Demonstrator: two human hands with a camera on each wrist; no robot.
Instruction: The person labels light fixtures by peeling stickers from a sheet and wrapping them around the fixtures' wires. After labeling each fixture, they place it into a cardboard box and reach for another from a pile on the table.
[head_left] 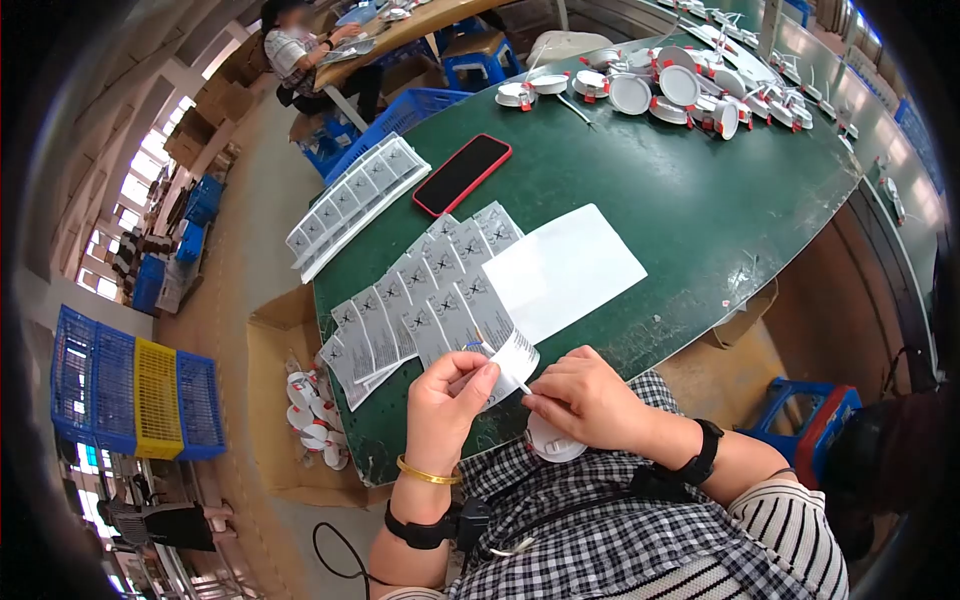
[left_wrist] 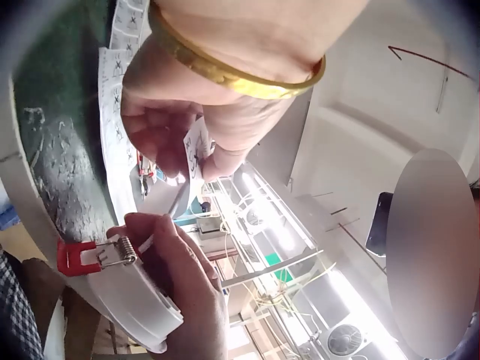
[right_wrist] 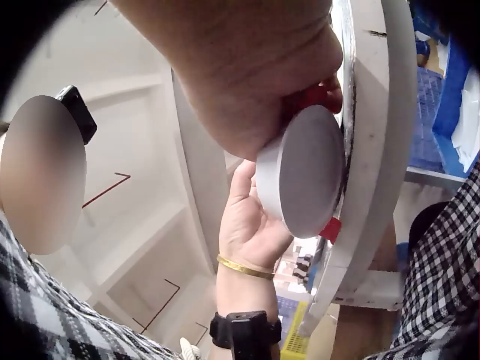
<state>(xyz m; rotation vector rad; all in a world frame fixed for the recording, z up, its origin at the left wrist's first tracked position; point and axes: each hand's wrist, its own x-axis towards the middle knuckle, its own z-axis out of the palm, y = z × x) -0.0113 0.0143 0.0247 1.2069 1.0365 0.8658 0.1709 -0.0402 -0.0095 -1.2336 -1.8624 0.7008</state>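
My left hand (head_left: 445,400) pinches a printed paper label (head_left: 517,358) between thumb and fingers; the label curls upward. In the left wrist view the label (left_wrist: 196,148) stands edge-on by the thumb. My right hand (head_left: 595,400) holds a thin white cable (head_left: 522,387), its fingertips close to the label. Below that hand hangs a round white downlight (head_left: 553,440). A red spring clip (left_wrist: 79,258) shows on its rim in the left wrist view, and its flat white face (right_wrist: 311,172) in the right wrist view.
Sheets of grey labels (head_left: 400,300) overlap on the green table (head_left: 700,190), beside a white sheet (head_left: 570,270). A red-edged phone (head_left: 463,175) and a label stack (head_left: 360,200) lie farther back. Downlights (head_left: 680,85) pile at the far right; a carton (head_left: 285,460) holds more.
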